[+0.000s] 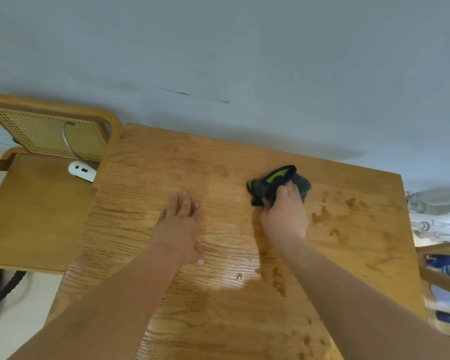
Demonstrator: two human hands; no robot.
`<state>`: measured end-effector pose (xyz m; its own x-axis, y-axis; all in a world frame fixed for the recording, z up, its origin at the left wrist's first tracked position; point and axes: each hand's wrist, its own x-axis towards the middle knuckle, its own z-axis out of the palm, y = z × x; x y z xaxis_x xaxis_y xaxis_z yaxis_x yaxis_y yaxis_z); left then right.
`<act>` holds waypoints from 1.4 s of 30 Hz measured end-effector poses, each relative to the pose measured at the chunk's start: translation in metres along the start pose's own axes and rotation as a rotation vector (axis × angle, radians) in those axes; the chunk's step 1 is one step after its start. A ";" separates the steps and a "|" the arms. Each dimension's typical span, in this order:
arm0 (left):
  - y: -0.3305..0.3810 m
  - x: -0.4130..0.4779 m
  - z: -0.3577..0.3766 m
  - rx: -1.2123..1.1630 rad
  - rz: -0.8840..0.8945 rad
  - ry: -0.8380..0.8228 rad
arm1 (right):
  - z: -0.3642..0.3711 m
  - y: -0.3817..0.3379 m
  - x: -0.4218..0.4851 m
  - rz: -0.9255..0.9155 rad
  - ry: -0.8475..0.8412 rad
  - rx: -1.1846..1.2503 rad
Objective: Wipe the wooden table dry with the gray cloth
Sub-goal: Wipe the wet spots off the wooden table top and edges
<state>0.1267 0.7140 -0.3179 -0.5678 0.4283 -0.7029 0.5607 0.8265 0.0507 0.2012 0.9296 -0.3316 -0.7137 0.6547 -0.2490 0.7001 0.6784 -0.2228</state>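
Cloth [276, 184] bunched in your right hand [283, 211] mops the table [218, 157] (puddles remain right), while your left hand [179, 216], fingers flat, braces you.

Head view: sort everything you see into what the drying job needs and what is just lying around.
Needed for the job:
- gray cloth, bunched under the right hand
- wooden table, wet patches remaining
- left hand, flat on the table

Just lying around:
- cane-back chair
- white power strip on the chair seat
- dark cord on the floor
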 end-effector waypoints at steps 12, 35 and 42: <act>0.001 0.000 -0.004 -0.012 -0.013 0.020 | -0.039 0.053 0.020 -0.451 -0.157 -0.220; 0.000 -0.003 0.001 -0.065 -0.013 0.030 | -0.004 0.014 -0.051 -0.065 -0.075 0.086; 0.015 -0.056 0.033 -0.084 0.004 0.257 | 0.035 0.019 -0.171 -0.389 -0.189 0.021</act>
<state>0.1866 0.6909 -0.3014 -0.7059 0.5016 -0.5002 0.5174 0.8473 0.1195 0.3380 0.8190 -0.3260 -0.9091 0.2777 -0.3107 0.3816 0.8542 -0.3531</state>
